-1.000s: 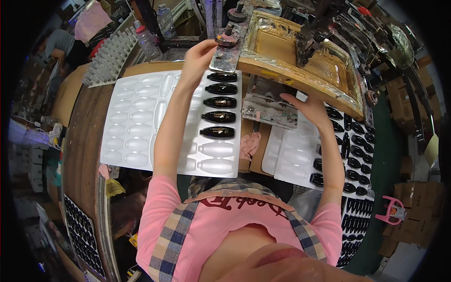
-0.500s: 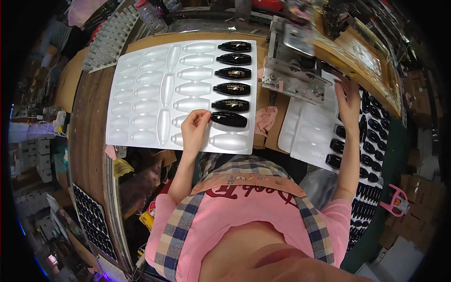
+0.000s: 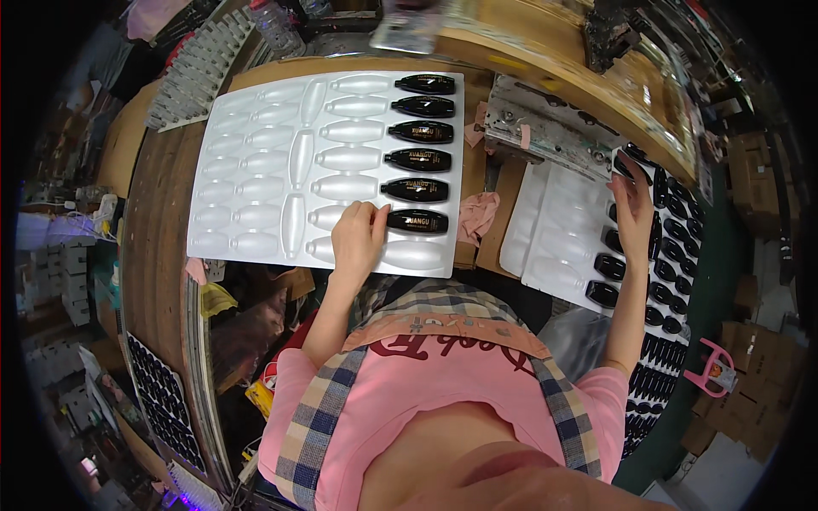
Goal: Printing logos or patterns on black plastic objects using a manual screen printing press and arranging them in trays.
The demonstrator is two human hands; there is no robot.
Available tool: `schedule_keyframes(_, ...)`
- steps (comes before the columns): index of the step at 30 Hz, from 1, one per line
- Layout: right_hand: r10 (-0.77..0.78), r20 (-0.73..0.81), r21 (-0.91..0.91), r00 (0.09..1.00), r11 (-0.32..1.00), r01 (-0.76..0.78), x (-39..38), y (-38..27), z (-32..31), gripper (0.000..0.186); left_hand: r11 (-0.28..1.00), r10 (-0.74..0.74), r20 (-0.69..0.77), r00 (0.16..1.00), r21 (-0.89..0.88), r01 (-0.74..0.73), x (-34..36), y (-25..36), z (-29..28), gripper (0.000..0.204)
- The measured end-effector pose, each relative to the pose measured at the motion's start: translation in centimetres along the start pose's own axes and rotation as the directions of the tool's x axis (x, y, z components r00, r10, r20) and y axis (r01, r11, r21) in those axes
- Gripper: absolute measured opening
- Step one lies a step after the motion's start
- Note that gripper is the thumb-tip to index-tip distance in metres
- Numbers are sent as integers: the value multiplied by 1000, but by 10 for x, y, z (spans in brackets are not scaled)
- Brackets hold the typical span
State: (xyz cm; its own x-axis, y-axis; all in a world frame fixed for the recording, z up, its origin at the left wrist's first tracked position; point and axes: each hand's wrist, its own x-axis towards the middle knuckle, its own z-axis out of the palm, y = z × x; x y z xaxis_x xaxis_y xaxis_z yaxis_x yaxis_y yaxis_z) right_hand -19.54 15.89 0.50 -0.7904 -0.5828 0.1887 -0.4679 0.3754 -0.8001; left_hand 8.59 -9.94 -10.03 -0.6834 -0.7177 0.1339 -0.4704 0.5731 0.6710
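Note:
My left hand (image 3: 360, 237) is over the lower part of a white moulded tray (image 3: 294, 230). Its fingers are pinched at the narrow left end of a glossy black bottle-shaped piece (image 3: 417, 221) with gold print, which lies in the tray's right column. Several like pieces fill the recesses above it. On the right, my right hand (image 3: 632, 213) reaches past a second white tray (image 3: 554, 230), its fingers closed round another black piece (image 3: 630, 163). That hand is beside a grey metal fixture (image 3: 545, 128), and its fingers partly cover the piece.
A wooden frame (image 3: 545, 43) spans the space above the fixture. A pink cloth (image 3: 477, 215) lies between the trays. Racks of black pieces (image 3: 677, 230) stand at the right, near a pink stool (image 3: 711, 368). White holders (image 3: 192, 81) line the back left.
The wooden frame and the part hanging from it have shifted left. My left hand has moved slightly, with the lowest piece now lying print up. My right hand's fingers have closed round a black piece.

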Motion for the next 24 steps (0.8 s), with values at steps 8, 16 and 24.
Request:
schedule_keyframes(8, 15, 43, 106, 999, 994, -20, 26, 12, -5, 35, 986, 165, -46, 985, 13, -165, 6, -11, -20, 27)
schedule_keyframes(16, -123, 54, -483, 991, 866, 134, 83, 77, 4, 40, 914, 234, 508, 829, 175, -366, -12, -17, -43, 106)
schedule_keyframes(24, -219, 225, -857, 949, 420, 300, 107, 100, 23, 56, 928, 268, 456, 849, 114, -354, 0, -23, -34, 106)
